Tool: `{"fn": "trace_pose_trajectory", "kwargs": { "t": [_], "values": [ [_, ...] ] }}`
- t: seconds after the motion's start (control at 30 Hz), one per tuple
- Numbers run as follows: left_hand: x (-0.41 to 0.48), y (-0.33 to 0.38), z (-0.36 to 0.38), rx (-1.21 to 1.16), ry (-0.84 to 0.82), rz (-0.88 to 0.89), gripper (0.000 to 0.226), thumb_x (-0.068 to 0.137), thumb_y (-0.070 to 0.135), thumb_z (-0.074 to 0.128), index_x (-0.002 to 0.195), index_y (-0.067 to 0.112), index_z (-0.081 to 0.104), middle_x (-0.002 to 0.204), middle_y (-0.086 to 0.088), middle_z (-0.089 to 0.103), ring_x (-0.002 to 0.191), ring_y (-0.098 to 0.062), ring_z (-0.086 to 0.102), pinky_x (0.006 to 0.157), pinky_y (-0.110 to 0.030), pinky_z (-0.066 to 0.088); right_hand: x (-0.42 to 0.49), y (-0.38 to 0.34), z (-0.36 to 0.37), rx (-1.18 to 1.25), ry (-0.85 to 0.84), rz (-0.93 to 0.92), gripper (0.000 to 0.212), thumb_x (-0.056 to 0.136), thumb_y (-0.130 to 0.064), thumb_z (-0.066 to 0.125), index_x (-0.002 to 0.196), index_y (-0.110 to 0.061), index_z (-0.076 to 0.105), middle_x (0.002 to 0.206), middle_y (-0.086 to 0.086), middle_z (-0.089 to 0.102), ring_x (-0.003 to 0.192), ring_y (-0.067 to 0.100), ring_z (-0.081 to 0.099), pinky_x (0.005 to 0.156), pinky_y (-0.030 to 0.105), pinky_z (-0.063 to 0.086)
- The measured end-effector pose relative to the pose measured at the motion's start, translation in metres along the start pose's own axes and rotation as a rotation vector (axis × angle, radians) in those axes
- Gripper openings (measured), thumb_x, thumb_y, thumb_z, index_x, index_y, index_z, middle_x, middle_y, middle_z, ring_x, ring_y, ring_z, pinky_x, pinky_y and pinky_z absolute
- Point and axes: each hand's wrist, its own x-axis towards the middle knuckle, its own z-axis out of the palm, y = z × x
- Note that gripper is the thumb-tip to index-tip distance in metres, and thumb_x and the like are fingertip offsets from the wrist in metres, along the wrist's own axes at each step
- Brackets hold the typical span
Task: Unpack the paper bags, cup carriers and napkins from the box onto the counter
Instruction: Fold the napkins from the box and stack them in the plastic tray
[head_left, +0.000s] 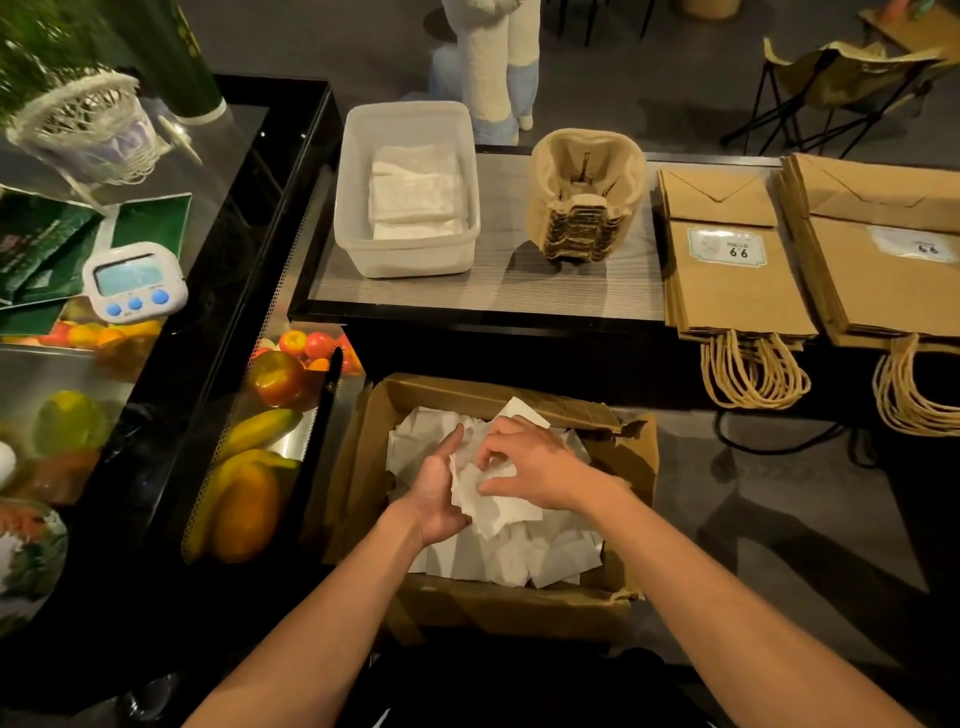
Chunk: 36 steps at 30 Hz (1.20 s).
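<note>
An open cardboard box (519, 608) on the floor holds several loose white napkins (519, 556). Both my hands are inside it. My left hand (436, 488) cups a small bunch of napkins (493, 506) from the left, and my right hand (535, 470) pinches that same bunch from above. On the counter (519, 280) a clear plastic tub (410, 254) contains folded napkins. To its right stands a stack of pulp cup carriers (582, 208). Two piles of brown paper bags (727, 280) (883, 270) lie further right, their handles hanging over the front edge.
A black glass display case (171, 364) with fruit stands at the left, with a white timer (132, 283) and green packets on top. A person's legs (493, 67) are behind the counter. A folding chair (841, 83) is at the back right.
</note>
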Motion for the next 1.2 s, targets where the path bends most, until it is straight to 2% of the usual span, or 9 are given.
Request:
{"fn": "trace_pose_trajectory", "kwargs": {
  "t": [0.3, 0.37, 0.47, 0.63, 0.73, 0.87, 1.03, 1.1, 1.2],
  "values": [
    [0.0, -0.002, 0.002, -0.051, 0.048, 0.014, 0.051, 0.095, 0.048, 0.058, 0.122, 0.007, 0.074, 0.12, -0.017, 0.072, 0.104, -0.032, 0.069, 0.109, -0.046, 0.044, -0.011, 0.0, -0.006, 0.2, 0.06, 0.105, 0.012, 0.096, -0.032, 0.064, 0.106, -0.027, 0.067, 0.096, -0.017, 0.054, 0.097, 0.01, 0.05, 0.088, 0.029, 0.042],
    [-0.004, -0.001, 0.008, -0.047, 0.072, 0.059, 0.047, 0.094, 0.042, 0.057, 0.12, 0.006, 0.073, 0.114, -0.019, 0.074, 0.097, -0.032, 0.071, 0.095, -0.044, 0.052, -0.016, 0.004, -0.008, 0.426, 0.152, 0.188, 0.009, 0.095, -0.029, 0.066, 0.1, -0.021, 0.069, 0.098, -0.012, 0.061, 0.098, 0.012, 0.056, 0.087, 0.031, 0.046],
    [-0.002, -0.003, 0.009, -0.025, 0.099, 0.097, 0.054, 0.082, 0.042, 0.067, 0.124, 0.008, 0.069, 0.118, -0.02, 0.073, 0.102, -0.035, 0.068, 0.097, -0.044, 0.05, -0.02, 0.013, -0.005, 0.876, 0.281, 0.432, 0.012, 0.095, -0.026, 0.068, 0.104, -0.019, 0.073, 0.103, -0.001, 0.074, 0.1, 0.019, 0.068, 0.088, 0.036, 0.054],
    [-0.005, -0.008, 0.01, -0.036, 0.131, 0.097, 0.042, 0.096, 0.044, 0.058, 0.119, 0.011, 0.068, 0.112, -0.019, 0.075, 0.097, -0.034, 0.07, 0.09, -0.043, 0.053, -0.023, 0.02, 0.016, 1.671, 0.318, 0.744, 0.029, 0.094, -0.017, 0.068, 0.122, -0.011, 0.065, 0.117, 0.009, 0.074, 0.114, 0.026, 0.067, 0.094, 0.038, 0.054],
    [-0.005, -0.01, 0.005, -0.056, 0.158, 0.116, 0.05, 0.096, 0.053, 0.056, 0.125, 0.014, 0.068, 0.116, -0.016, 0.074, 0.105, -0.035, 0.067, 0.093, -0.044, 0.05, -0.028, 0.019, 0.023, 1.569, 0.288, 0.724, 0.034, 0.094, -0.021, 0.069, 0.125, -0.01, 0.064, 0.119, 0.006, 0.073, 0.114, 0.024, 0.067, 0.092, 0.035, 0.053],
    [-0.007, -0.01, 0.0, -0.011, 0.158, 0.085, 0.055, 0.097, 0.056, 0.054, 0.123, 0.011, 0.07, 0.118, -0.017, 0.074, 0.111, -0.035, 0.066, 0.098, -0.044, 0.049, -0.032, 0.008, 0.021, 0.973, 0.18, 0.611, 0.029, 0.097, -0.028, 0.064, 0.121, -0.012, 0.061, 0.122, 0.0, 0.063, 0.118, 0.022, 0.057, 0.104, 0.041, 0.042],
    [-0.004, -0.012, 0.006, -0.039, 0.141, 0.025, 0.061, 0.095, 0.061, 0.051, 0.102, 0.009, 0.082, 0.112, -0.018, 0.075, 0.1, -0.033, 0.07, 0.093, -0.043, 0.051, -0.024, -0.015, 0.014, 0.388, 0.032, 0.411, 0.018, 0.1, -0.035, 0.053, 0.107, -0.018, 0.058, 0.098, 0.002, 0.059, 0.09, 0.021, 0.055, 0.078, 0.036, 0.046],
    [-0.007, -0.012, 0.011, -0.066, 0.119, 0.022, 0.061, 0.097, 0.06, 0.049, 0.102, 0.009, 0.082, 0.118, -0.018, 0.073, 0.104, -0.034, 0.068, 0.096, -0.043, 0.05, -0.021, -0.019, 0.018, 0.214, 0.032, 0.417, 0.033, 0.097, -0.041, 0.054, 0.126, -0.026, 0.054, 0.116, 0.0, 0.061, 0.107, 0.023, 0.055, 0.092, 0.039, 0.046],
    [-0.011, -0.012, 0.013, -0.103, 0.12, 0.032, 0.057, 0.097, 0.057, 0.051, 0.104, 0.009, 0.082, 0.114, -0.017, 0.074, 0.102, -0.033, 0.069, 0.094, -0.043, 0.05, -0.021, -0.021, 0.026, 0.396, 0.057, 0.486, 0.063, 0.093, -0.041, 0.065, 0.15, -0.029, 0.04, 0.149, -0.001, 0.048, 0.134, 0.024, 0.046, 0.105, 0.035, 0.042]
  ]
}}
